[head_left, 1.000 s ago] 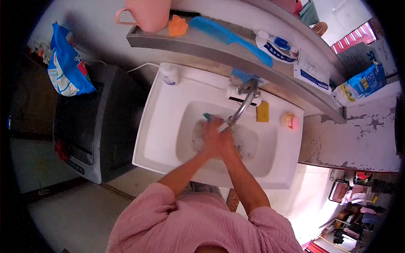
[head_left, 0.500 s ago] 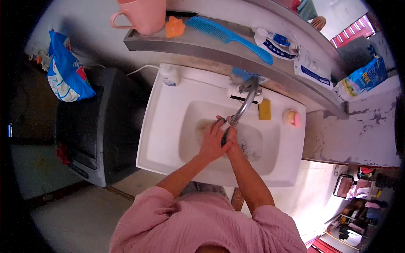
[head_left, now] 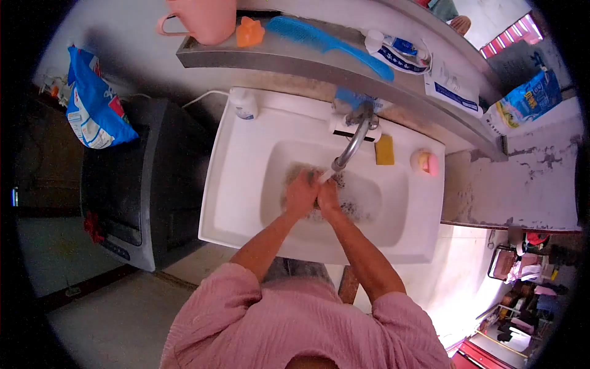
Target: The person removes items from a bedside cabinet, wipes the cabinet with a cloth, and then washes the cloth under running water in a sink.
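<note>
Both hands are low in the white sink [head_left: 399,230], side by side beneath the metal faucet [head_left: 352,150]. A stream of water falls from its spout onto them. My left hand [head_left: 301,195] and my right hand [head_left: 328,197] are closed, fingers curled inward toward each other. Something dark shows in the narrow gap between them; its kind is hidden by the fingers and water. Greyish water with dark specks lies in the basin around the hands.
On the sink's rim are a white bottle [head_left: 244,104], a yellow sponge [head_left: 384,150] and a pink soap [head_left: 428,163]. The shelf above holds a pink mug [head_left: 206,21], an orange flower-shaped piece [head_left: 250,32] and a blue comb [head_left: 332,44]. A dark appliance [head_left: 147,184] stands left.
My hands have moved down and a little left, deeper into the basin. Earlier the left hand lay over the right with a dark green item showing; now that item is mostly covered.
</note>
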`<action>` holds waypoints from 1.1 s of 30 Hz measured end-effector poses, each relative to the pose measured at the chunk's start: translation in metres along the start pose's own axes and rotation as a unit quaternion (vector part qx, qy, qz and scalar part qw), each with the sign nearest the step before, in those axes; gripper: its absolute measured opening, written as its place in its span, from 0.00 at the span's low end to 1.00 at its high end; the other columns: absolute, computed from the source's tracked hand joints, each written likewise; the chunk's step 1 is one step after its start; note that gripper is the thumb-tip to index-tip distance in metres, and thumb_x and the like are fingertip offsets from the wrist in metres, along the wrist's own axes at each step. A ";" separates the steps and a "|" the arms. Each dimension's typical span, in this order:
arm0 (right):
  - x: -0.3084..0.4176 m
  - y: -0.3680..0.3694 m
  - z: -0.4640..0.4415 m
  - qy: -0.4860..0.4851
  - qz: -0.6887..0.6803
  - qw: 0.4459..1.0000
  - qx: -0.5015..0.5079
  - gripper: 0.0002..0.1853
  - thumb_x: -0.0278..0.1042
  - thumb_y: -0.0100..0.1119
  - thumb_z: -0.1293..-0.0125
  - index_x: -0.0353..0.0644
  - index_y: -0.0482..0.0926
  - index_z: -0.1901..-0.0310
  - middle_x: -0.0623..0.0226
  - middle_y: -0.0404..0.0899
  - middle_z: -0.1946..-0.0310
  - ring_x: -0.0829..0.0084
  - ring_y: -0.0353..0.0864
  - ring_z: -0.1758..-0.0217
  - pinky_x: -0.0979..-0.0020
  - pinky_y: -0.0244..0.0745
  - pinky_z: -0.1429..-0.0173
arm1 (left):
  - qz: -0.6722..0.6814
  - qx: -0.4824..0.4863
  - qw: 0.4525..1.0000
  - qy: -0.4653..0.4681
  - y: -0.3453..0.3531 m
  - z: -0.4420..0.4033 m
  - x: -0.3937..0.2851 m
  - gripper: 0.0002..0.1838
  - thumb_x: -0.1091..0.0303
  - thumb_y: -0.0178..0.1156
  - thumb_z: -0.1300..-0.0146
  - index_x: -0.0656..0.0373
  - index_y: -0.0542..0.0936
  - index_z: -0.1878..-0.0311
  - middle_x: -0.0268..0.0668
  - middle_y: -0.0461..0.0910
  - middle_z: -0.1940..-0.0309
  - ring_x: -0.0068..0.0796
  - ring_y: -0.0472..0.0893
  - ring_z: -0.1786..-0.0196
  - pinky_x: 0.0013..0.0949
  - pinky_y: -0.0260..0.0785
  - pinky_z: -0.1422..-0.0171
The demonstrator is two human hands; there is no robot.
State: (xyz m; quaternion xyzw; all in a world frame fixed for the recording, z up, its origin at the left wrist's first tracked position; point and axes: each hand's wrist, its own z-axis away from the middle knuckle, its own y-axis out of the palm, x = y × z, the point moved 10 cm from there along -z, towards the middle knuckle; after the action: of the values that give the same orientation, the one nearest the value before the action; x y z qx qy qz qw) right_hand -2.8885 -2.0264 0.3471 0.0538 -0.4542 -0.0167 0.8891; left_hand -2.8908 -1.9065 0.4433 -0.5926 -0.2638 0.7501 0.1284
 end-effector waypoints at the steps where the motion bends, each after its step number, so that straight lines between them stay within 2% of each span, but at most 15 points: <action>1: 0.000 -0.005 -0.006 -0.041 0.023 0.999 0.016 0.16 0.46 0.53 0.31 0.47 0.73 0.48 0.73 0.75 0.59 0.79 0.73 0.53 0.72 0.72 0.51 | 0.009 0.011 1.000 0.007 0.005 -0.006 0.007 0.19 0.52 0.56 0.36 0.62 0.75 0.62 0.52 0.78 0.72 0.52 0.79 0.61 0.50 0.71 0.58; 2: 0.004 -0.009 -0.010 -0.082 0.046 0.995 0.033 0.17 0.45 0.56 0.32 0.45 0.73 0.47 0.72 0.75 0.60 0.79 0.72 0.54 0.73 0.71 0.51 | 0.019 0.022 0.999 0.013 0.009 -0.014 0.013 0.19 0.51 0.56 0.36 0.62 0.76 0.62 0.52 0.78 0.73 0.50 0.80 0.62 0.48 0.71 0.59; 5: 0.081 -0.008 0.028 -0.188 0.032 0.980 0.059 0.16 0.37 0.61 0.36 0.43 0.75 0.48 0.71 0.75 0.61 0.78 0.73 0.55 0.73 0.71 0.50 | 0.262 0.108 0.957 -0.059 0.013 -0.041 0.039 0.14 0.59 0.58 0.35 0.59 0.77 0.55 0.40 0.80 0.65 0.36 0.79 0.63 0.40 0.73 0.59; 8: 0.113 -0.028 0.045 -0.218 0.139 0.965 0.053 0.15 0.30 0.64 0.39 0.40 0.77 0.51 0.70 0.76 0.61 0.77 0.74 0.56 0.73 0.71 0.49 | 0.335 0.087 0.934 -0.088 -0.037 -0.042 0.015 0.10 0.69 0.61 0.37 0.57 0.77 0.53 0.32 0.78 0.65 0.25 0.76 0.64 0.30 0.71 0.62; 11: 0.097 -0.041 0.037 -0.144 0.274 0.945 0.103 0.17 0.30 0.67 0.42 0.38 0.77 0.51 0.68 0.77 0.56 0.75 0.75 0.53 0.72 0.71 0.46 | 0.362 0.096 0.926 -0.037 -0.070 -0.049 0.005 0.11 0.75 0.62 0.40 0.56 0.78 0.54 0.31 0.78 0.66 0.22 0.76 0.64 0.26 0.70 0.63; 14: 0.119 -0.035 0.050 -0.261 0.404 0.875 0.058 0.20 0.31 0.68 0.43 0.35 0.77 0.49 0.65 0.79 0.55 0.74 0.76 0.53 0.72 0.70 0.44 | 0.321 0.045 0.946 -0.012 -0.098 -0.051 0.000 0.10 0.74 0.63 0.40 0.56 0.78 0.55 0.31 0.79 0.67 0.20 0.76 0.65 0.26 0.70 0.62; 17: 0.139 -0.024 0.068 -0.224 0.337 0.910 0.089 0.21 0.37 0.67 0.43 0.38 0.79 0.49 0.62 0.81 0.54 0.69 0.78 0.49 0.68 0.71 0.41 | 0.224 -0.014 0.974 0.028 -0.118 -0.064 0.019 0.08 0.73 0.65 0.41 0.57 0.79 0.58 0.31 0.79 0.69 0.19 0.75 0.70 0.24 0.69 0.68; 18: 0.140 -0.022 0.071 -0.211 0.310 0.922 0.094 0.19 0.37 0.65 0.41 0.38 0.80 0.49 0.63 0.81 0.54 0.70 0.78 0.49 0.69 0.71 0.42 | 0.271 -0.024 0.962 0.001 -0.123 -0.061 0.024 0.06 0.72 0.65 0.41 0.59 0.80 0.61 0.32 0.80 0.68 0.17 0.75 0.68 0.24 0.68 0.65; 20: 0.140 -0.019 0.074 -0.188 0.256 0.943 0.103 0.17 0.37 0.62 0.37 0.38 0.80 0.50 0.67 0.82 0.55 0.74 0.78 0.51 0.71 0.71 0.44 | 0.267 -0.032 0.963 0.026 -0.131 -0.058 0.022 0.06 0.71 0.63 0.40 0.60 0.80 0.60 0.32 0.80 0.68 0.18 0.75 0.66 0.25 0.68 0.62; 23: 0.110 -0.028 0.056 -0.095 0.052 0.984 0.143 0.13 0.34 0.59 0.34 0.37 0.80 0.51 0.70 0.81 0.56 0.78 0.76 0.53 0.74 0.71 0.46 | 0.271 -0.049 0.961 0.021 -0.135 -0.051 0.033 0.06 0.69 0.60 0.37 0.60 0.80 0.59 0.32 0.80 0.68 0.18 0.75 0.64 0.25 0.68 0.57; 28: 0.099 -0.023 0.039 -0.189 0.202 0.954 0.114 0.09 0.30 0.55 0.34 0.36 0.80 0.57 0.65 0.81 0.60 0.73 0.77 0.53 0.71 0.70 0.46 | 0.240 -0.054 0.969 0.035 -0.129 -0.035 0.023 0.08 0.69 0.57 0.34 0.62 0.80 0.58 0.32 0.80 0.66 0.20 0.75 0.63 0.26 0.69 0.54; 29: 0.098 -0.016 0.038 -0.199 0.232 0.945 0.114 0.08 0.29 0.54 0.35 0.36 0.80 0.58 0.64 0.80 0.61 0.71 0.77 0.53 0.70 0.71 0.46 | 0.263 -0.030 0.963 0.054 -0.125 -0.031 0.005 0.08 0.68 0.57 0.34 0.62 0.79 0.57 0.31 0.79 0.66 0.20 0.75 0.62 0.26 0.69 0.54; 31: 0.091 0.007 0.040 -0.204 0.187 0.951 0.137 0.12 0.29 0.56 0.34 0.36 0.77 0.51 0.69 0.79 0.60 0.77 0.76 0.54 0.73 0.71 0.47 | 0.307 0.018 0.947 0.090 -0.116 -0.022 -0.025 0.09 0.68 0.58 0.34 0.63 0.78 0.56 0.31 0.79 0.66 0.20 0.75 0.62 0.27 0.69 0.53; 32: 0.087 0.021 0.041 -0.207 0.163 0.953 0.149 0.15 0.30 0.57 0.34 0.36 0.75 0.47 0.71 0.78 0.60 0.79 0.75 0.55 0.75 0.71 0.48 | 0.245 0.060 0.964 0.087 -0.106 -0.019 -0.033 0.08 0.69 0.58 0.34 0.61 0.78 0.55 0.34 0.80 0.60 0.24 0.77 0.56 0.28 0.69 0.47; 33: 0.081 0.029 0.034 -0.249 0.177 0.944 0.124 0.13 0.30 0.57 0.35 0.36 0.76 0.50 0.68 0.79 0.60 0.74 0.76 0.54 0.72 0.72 0.48 | 0.209 0.096 0.969 0.090 -0.098 -0.013 -0.047 0.09 0.70 0.59 0.36 0.60 0.78 0.54 0.36 0.80 0.59 0.25 0.77 0.56 0.29 0.69 0.47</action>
State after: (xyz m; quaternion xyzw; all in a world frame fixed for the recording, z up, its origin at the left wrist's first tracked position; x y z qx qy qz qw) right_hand -2.8690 -2.0071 0.4350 0.0769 -0.6617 0.1843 0.7227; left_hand -2.8776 -1.8463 0.5333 -0.6842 -0.0483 0.7261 0.0486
